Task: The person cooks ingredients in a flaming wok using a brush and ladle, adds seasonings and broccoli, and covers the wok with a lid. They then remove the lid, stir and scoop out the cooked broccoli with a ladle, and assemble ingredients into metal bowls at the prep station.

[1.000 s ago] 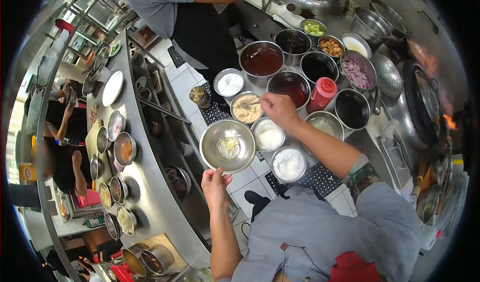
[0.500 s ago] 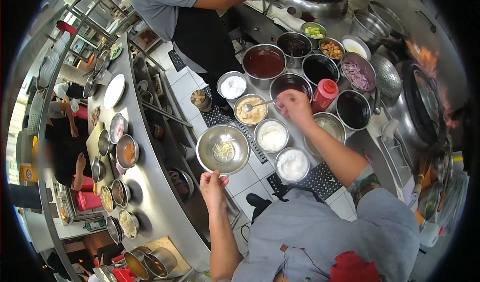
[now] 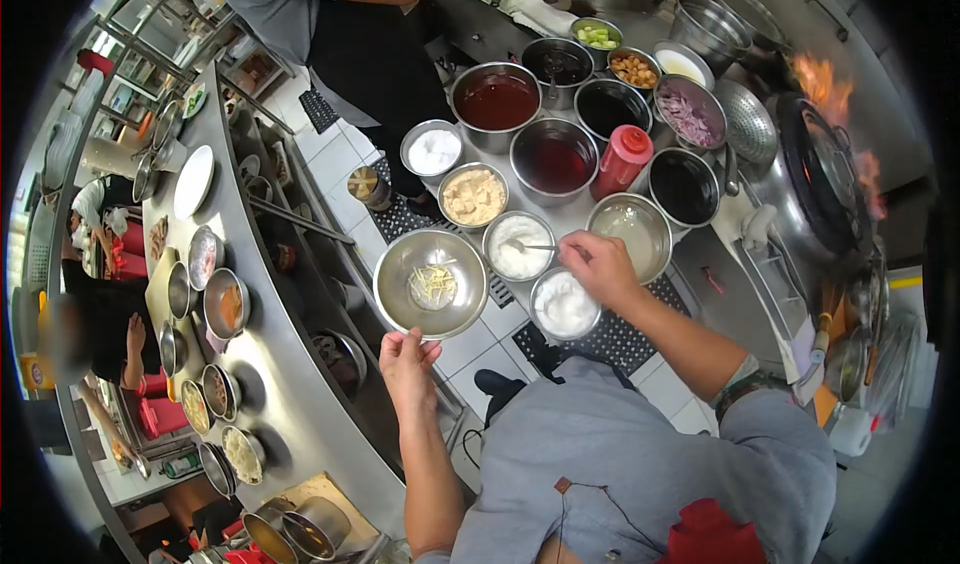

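Note:
My left hand [image 3: 408,366] grips the near rim of a steel bowl [image 3: 384,309] and holds it up beside the seasoning pots. Thin pale yellow shreds [image 3: 433,286] lie in the bottom of this bowl. In my right hand [image 3: 602,268] is a spoon [image 3: 540,248], pinched by its handle, its tip in a pot of white powder [image 3: 522,234]. Close by, nearer to me, stands a second pot of white powder [image 3: 566,306]. Just beyond is a pot of tan powder [image 3: 474,198]. To the right of the spoon sits a pot of clear liquid [image 3: 640,226].
Pots of dark red sauce [image 3: 496,99] and black sauce [image 3: 684,188] stand around a red squeeze bottle [image 3: 622,154]. Flames rise near a wok [image 3: 815,179] at right. A co-worker [image 3: 370,74] stands ahead. A steel counter [image 3: 310,404] with several bowls runs along the left.
My right hand has moved the spoon from the tan powder toward me into the white powder. My left hand still holds the bowl. The whole view has shifted slightly.

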Tool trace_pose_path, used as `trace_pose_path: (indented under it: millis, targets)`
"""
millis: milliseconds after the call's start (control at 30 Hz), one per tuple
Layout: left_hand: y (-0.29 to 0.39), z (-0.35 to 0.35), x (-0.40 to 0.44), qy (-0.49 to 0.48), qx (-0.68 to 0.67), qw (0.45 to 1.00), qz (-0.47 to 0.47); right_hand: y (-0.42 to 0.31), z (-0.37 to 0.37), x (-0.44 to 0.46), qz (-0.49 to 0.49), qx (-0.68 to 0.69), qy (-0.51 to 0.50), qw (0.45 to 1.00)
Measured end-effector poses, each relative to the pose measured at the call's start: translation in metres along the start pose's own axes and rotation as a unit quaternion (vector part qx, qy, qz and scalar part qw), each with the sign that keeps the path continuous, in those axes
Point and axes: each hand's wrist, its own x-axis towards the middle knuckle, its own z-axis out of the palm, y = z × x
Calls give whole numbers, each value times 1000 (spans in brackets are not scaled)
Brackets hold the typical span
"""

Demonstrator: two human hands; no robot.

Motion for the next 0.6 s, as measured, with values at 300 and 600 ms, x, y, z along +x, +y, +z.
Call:
trace_pose_path:
  millis: [300, 600]
  targets:
    - [-7, -15, -10, -7, 22, 1000, -12, 28, 14, -8, 223, 244, 36, 943]
    - [-8, -19, -10, -23, 37, 999, -17, 17, 8, -17, 248, 267, 64, 929]
